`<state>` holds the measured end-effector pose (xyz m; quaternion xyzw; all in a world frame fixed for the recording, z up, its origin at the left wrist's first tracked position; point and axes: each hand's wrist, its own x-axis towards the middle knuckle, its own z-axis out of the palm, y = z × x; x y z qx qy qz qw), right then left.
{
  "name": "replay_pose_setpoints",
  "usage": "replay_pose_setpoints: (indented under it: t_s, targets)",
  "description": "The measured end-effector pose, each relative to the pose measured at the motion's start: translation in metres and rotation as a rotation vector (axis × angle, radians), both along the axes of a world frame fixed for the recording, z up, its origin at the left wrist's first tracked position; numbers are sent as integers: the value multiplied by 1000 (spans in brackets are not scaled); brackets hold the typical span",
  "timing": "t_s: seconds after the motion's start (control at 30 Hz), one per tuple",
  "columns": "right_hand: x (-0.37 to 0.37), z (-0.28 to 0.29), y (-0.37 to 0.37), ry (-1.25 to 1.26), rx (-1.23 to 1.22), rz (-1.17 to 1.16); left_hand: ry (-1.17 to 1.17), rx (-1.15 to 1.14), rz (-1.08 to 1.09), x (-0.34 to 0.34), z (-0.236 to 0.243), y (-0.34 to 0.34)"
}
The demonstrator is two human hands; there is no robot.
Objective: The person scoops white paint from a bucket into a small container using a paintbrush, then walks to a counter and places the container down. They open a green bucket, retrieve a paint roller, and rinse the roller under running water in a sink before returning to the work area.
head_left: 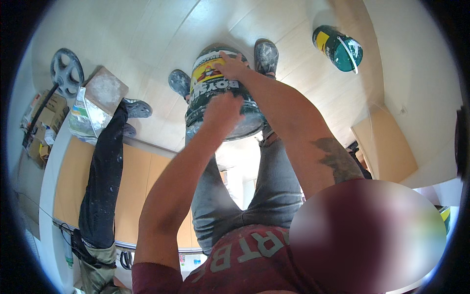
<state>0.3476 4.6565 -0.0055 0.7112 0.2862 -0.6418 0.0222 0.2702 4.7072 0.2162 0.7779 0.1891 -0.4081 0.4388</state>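
A large dark green paint pail [200, 105] with white lettering and a yellow label patch is between my feet and in front of my legs. Its grey-smeared end [247, 128] faces me. My right hand [232, 67] grips the pail's far side, fingers spread over the label. Lower down, my left hand [223, 113] presses against the pail's side, curled and slightly blurred. Whatever its fingers hold, if anything, is hidden.
Another green pail [338, 48] with a white handle is at the far right on the tiled floor [147, 29]. At left are a person in dark trousers [102, 181], a white sack [88, 117], a grey slab [105, 89], a spoked wheel [67, 72] and a cardboard box [56, 110].
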Motion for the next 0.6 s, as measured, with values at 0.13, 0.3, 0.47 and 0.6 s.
replay_pose_setpoints:
  t_s: [0.13,0.3,0.47,0.6]
  targets:
    - [36,-35,5,215,-155,-137,-155,105,149,-17,78,-14]
    - [79,6,-9,234,-324,-574,-211,92,116,-17,113,-16]
    - [124,36,-146,115,-163,-436,-145,115,196,-31,146,-52]
    - [122,68,-278,-33,-307,-213,-91,93,241,-62,176,-90]
